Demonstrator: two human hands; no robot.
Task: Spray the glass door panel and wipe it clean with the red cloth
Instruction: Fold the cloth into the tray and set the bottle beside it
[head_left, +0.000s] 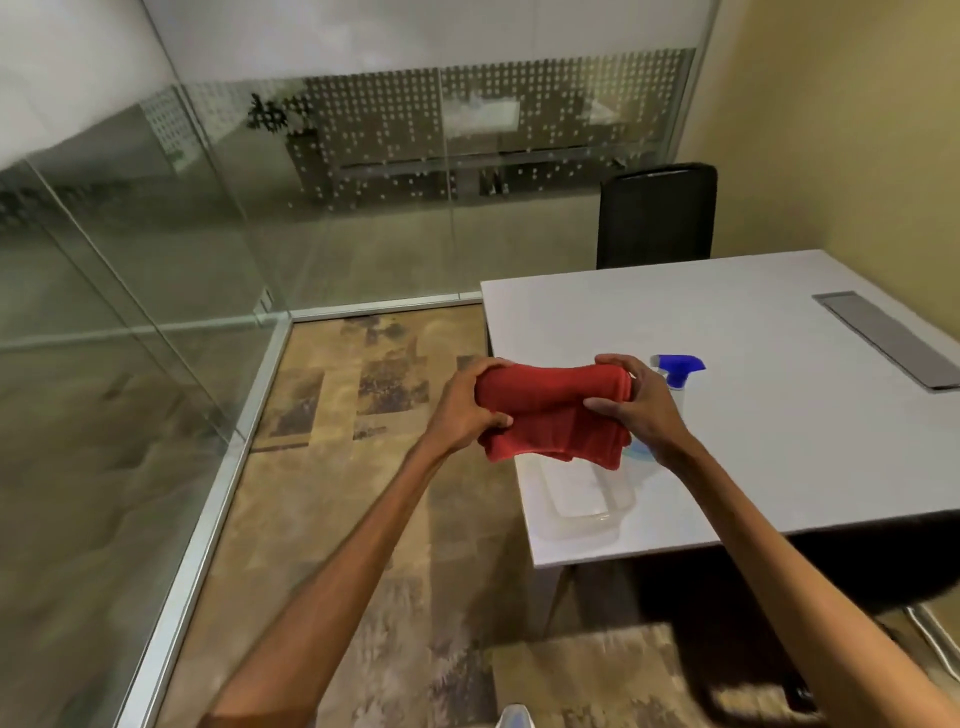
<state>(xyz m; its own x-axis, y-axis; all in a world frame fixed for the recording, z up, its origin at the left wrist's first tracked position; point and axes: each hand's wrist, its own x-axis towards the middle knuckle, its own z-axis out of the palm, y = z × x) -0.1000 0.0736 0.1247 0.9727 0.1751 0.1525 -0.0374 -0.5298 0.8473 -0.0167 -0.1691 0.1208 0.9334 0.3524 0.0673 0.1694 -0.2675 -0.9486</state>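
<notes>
Hands held the folded red cloth (551, 415) above the white table's (769, 415) near-left corner, left hand (467, 410) and right hand (631, 402) clamped around its ends, half-hiding the spray bottle (678, 376) and a clear tray (582, 506); glass door panel (130, 270) stood left.

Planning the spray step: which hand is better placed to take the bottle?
Probably the right hand: the bottle stands just beyond it on the table. The left hand holds the cloth's far end.
</notes>
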